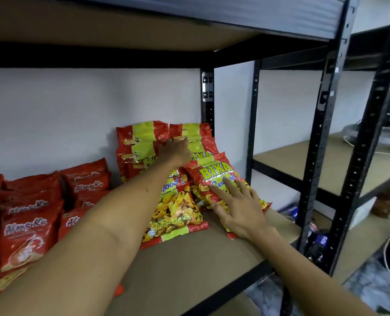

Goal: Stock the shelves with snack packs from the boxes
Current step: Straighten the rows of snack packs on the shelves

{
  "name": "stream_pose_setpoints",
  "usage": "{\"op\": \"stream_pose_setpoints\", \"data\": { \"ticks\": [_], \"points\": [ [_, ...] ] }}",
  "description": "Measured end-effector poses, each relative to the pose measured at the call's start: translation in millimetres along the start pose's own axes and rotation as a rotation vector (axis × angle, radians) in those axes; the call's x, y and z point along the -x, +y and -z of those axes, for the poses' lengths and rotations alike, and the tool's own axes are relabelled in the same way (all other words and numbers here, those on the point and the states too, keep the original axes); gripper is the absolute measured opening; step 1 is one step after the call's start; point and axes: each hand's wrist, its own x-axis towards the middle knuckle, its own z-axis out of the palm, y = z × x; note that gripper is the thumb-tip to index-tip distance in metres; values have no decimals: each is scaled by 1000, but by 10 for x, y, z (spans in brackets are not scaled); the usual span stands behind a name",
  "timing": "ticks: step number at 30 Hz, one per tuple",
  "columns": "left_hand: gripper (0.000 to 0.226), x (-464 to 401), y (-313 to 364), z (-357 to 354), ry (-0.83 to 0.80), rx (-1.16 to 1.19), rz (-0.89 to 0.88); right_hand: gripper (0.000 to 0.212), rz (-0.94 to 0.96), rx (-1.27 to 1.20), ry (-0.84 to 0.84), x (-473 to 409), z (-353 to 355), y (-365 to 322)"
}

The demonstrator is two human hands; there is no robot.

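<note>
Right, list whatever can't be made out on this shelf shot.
Head view only:
- Source boxes: none in frame.
- Left hand fingertips: hidden against the upright red-and-yellow Bika packs; grip unclear.
- Red Alamaku packs: cut off at the left edge, partly behind the forearm.
- Dark bottles: blurred, behind the black post.

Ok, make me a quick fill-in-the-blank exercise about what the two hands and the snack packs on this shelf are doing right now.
1. The right hand rests flat on a red and yellow Bika snack pack lying at the ____ end of the brown board shelf.
2. The left hand reaches to the Bika packs leaning against the ____ wall.
3. The red Alamaku packs sit to the ____ of the Bika packs.

Missing words: right; white; left
</note>
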Motion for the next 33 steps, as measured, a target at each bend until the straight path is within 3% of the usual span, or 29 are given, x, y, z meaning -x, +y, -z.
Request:
{"op": "stream_pose_setpoints", "data": {
  "ticks": [4, 9, 13, 16, 20, 29, 33],
  "points": [
    [58, -163, 38, 0, 31, 128, -31, 61, 14, 39, 10, -49, -2, 134],
    [19, -151, -82, -22, 186, 409, -173, 60, -5, 105, 69, -141, 53, 272],
    [35, -75, -293, 27, -118, 295, -126, 55, -22, 146, 78, -200, 32, 284],
    [48, -26, -354, 57, -165, 106, -52, 55, -38, 170, 84, -184, 2, 292],
    [26, 111, -385, 17, -266, 187, 20, 55, 5, 142, 83, -118, -49, 246],
    [26, 187, -328, -47, 148, 122, 53, 57, 40, 122, 104, -159, -8, 191],
    [28, 229, -274, -39, 323, 161, -27, 54, 50, 87, 225, -27, 27, 278]
  ]
}}
